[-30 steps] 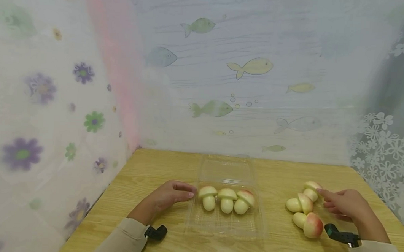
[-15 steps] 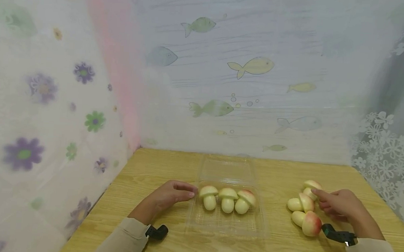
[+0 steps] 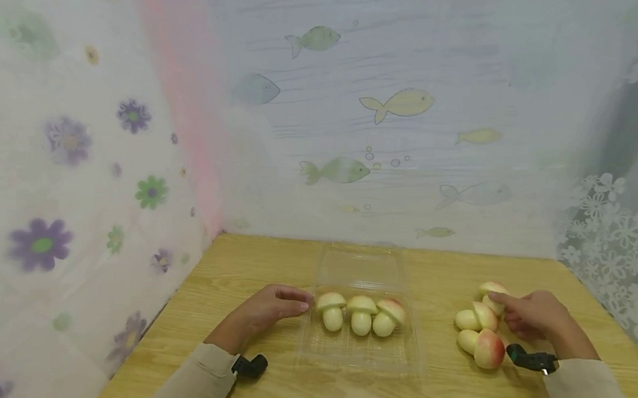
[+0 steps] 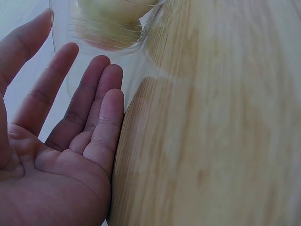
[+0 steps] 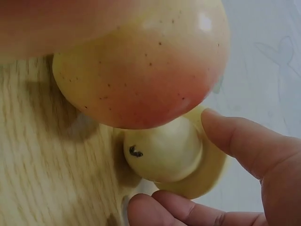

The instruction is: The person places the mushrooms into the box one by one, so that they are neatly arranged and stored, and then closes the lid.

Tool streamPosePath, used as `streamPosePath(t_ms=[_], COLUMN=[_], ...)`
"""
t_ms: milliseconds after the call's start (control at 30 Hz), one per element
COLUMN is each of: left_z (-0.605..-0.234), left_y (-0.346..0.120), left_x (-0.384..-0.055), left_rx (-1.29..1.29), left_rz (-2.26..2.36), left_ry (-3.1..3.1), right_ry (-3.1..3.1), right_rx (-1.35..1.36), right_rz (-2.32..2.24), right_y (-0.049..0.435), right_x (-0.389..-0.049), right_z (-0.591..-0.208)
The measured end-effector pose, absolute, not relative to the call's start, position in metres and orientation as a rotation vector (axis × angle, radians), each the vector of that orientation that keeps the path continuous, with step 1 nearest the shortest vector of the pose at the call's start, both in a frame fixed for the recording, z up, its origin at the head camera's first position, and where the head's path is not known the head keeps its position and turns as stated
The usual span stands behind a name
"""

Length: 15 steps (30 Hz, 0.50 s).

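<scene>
Three toy mushrooms stand in a row in the open clear plastic box [image 3: 358, 354]: a left one [image 3: 332, 317], a middle one [image 3: 361, 321] and a right one [image 3: 385, 324]. My left hand [image 3: 267, 309] lies at the box's left side, fingers extended; in the left wrist view the fingertips [image 4: 113, 101] are close to the clear wall. On the right, my right hand [image 3: 535, 312] has thumb and fingers around the farthest loose mushroom [image 5: 164, 150], pinching it near the cap. Closer in are another pale mushroom [image 3: 475, 319] and a red-capped mushroom [image 3: 488, 349].
The box's clear lid [image 3: 361, 267] is folded back behind it on the wooden table [image 3: 256, 262]. A fish-print sheet [image 3: 333, 133] hangs behind the table, a flowered sheet [image 3: 91, 211] on the left. Black wrist cameras [image 3: 529, 357] are strapped at both sleeves.
My right hand has moved left and closed in around the farthest mushroom. The red-capped mushroom has shifted slightly left and away. My left hand stays beside the box.
</scene>
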<state>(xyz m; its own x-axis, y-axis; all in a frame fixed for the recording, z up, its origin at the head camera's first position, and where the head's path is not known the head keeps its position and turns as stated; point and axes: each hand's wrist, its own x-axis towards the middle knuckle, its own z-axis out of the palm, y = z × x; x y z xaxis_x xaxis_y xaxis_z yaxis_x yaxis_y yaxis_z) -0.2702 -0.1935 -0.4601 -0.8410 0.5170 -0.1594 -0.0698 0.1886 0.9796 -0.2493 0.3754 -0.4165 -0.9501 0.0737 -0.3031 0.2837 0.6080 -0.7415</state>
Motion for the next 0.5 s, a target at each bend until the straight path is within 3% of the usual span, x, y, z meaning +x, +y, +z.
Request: streamPosePath(t_ms=[500], left_z=[-0.461], left_y=[-0.194], left_x=[-0.272], left_rx=[0.407], left_rz=[1.693], left_ry=[2.011], right_ry=[2.637], right_rx=[0.181], right_rz=[-1.159], right_y=[0.386], right_x=[-0.265], right_z=[-0.412])
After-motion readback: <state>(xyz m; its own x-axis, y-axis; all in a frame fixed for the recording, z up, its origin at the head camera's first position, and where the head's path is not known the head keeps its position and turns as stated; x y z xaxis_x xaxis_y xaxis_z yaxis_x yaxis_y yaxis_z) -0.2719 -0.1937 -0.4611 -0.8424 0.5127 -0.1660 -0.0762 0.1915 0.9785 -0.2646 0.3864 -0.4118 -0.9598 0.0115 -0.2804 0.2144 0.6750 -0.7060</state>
